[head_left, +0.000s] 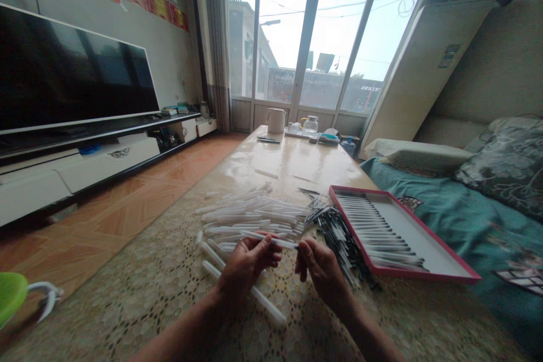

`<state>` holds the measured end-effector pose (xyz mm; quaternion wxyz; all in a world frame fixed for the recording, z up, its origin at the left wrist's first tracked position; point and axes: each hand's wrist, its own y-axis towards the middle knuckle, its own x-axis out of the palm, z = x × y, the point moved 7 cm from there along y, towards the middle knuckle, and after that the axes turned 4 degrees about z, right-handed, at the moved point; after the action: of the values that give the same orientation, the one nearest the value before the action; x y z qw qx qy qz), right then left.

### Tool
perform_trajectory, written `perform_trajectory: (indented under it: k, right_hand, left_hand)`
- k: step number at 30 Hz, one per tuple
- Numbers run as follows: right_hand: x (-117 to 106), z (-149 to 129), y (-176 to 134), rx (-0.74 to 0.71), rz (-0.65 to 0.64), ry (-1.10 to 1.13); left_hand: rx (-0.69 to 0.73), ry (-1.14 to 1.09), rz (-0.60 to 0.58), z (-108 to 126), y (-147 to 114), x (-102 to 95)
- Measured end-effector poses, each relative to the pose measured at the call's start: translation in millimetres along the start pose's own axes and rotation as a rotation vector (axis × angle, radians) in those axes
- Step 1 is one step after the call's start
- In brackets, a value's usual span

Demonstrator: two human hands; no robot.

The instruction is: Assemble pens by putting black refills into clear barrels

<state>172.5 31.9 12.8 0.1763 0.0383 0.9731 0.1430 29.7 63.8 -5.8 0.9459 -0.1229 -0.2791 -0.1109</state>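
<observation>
Between finger and thumb, my left hand (250,260) is closed on a white pen barrel (284,244), held roughly level above the table. At the barrel's right end my right hand (318,263) pinches a small dark tip; whether that is a refill or part of the pen, I cannot tell. Loose white pen barrels (250,209) lie heaped just beyond my left hand, and one barrel (268,305) rests below it. To the right is a pile of thin black and clear pen refills (339,237). A pink-edged box (428,226) beside them holds a row of dark-ended pens (382,232).
Patterned covering spreads over the long table (169,288). At its far end stand a pitcher (275,120), a glass kettle (311,124) and a tissue pack (330,136). A teal-covered sofa (424,192) borders the right side; a green stool (12,297) is at lower left.
</observation>
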Motion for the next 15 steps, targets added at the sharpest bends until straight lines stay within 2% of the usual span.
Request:
perform_trajectory:
  k: [15]
  right_hand:
    - [2.3,1.6,-1.9,0.04,-0.026,-0.018]
  left_hand:
    - [0.006,-0.006,0.01,-1.6,2.1,-3.2]
